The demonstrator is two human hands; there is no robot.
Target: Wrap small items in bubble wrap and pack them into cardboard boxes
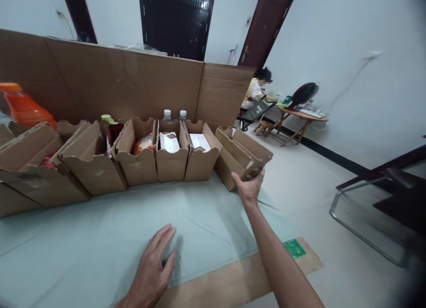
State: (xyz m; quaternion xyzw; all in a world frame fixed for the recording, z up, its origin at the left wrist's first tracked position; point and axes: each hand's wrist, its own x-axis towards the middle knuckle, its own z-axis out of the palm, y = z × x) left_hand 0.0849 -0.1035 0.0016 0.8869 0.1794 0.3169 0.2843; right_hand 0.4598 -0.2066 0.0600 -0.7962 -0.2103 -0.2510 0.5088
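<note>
My right hand (250,186) grips the near end of a cardboard box (226,161) at the right end of a row, thumb on its near face and fingers round the right side. That box sits at an angle, with cardboard pieces inside. Above the pale green cloth (196,219), my left hand (155,259) holds nothing, its thumb apart from the fingers. Beside the gripped box, two cardboard boxes (172,167) (200,167) each hold a white patterned carton. Farther left, another open box (138,172) contains a red and clear packet (143,144).
A tall cardboard panel (133,79) stands behind the row. An orange bottle (28,106) and two white-capped bottles (167,115) show behind the boxes. To the right are a metal-framed chair (353,228), a small wooden table (302,114) with a fan, and a seated person (256,90).
</note>
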